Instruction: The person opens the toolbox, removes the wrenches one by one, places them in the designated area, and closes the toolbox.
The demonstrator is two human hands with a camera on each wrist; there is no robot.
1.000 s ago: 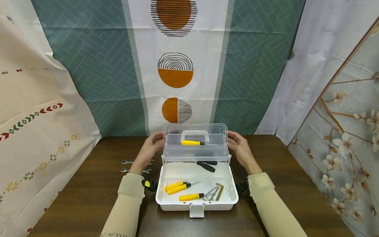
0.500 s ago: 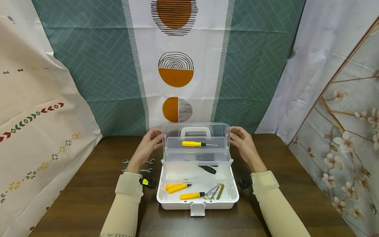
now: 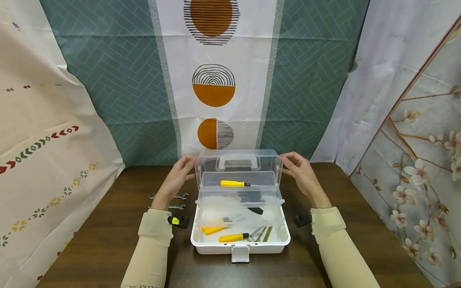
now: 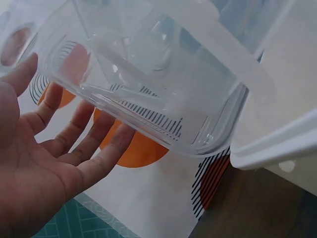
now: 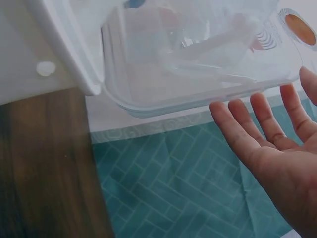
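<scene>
A white toolbox [image 3: 284,236] with a clear lid [image 3: 268,158] sits in the middle of the table, its lid raised and leaning. My left hand [image 3: 176,179] touches the lid's left edge with extended fingers; in the left wrist view the fingertips lie along the rim. At the right edge, my right hand [image 3: 303,176] does likewise, fingers nearly straight. A clear tray [image 3: 209,179] linked under the lid carries a yellow screwdriver [image 3: 233,183]. In the base lie more yellow screwdrivers [image 3: 232,237], brass-coloured hex keys [image 3: 267,234] and a black handle [image 3: 256,210], partly veiled by the trays.
Wrenches [image 3: 177,207] lie on the dark wooden table [image 3: 104,224] left of the box, partly behind my left forearm. A white latch [image 3: 240,254] hangs at the box front. A patterned cloth [image 3: 306,100] hangs directly behind the table.
The lid has tipped forward, and the clear trays have come forward and down over the base's contents. Both hands have moved with the lid's edges, slightly farther apart.
</scene>
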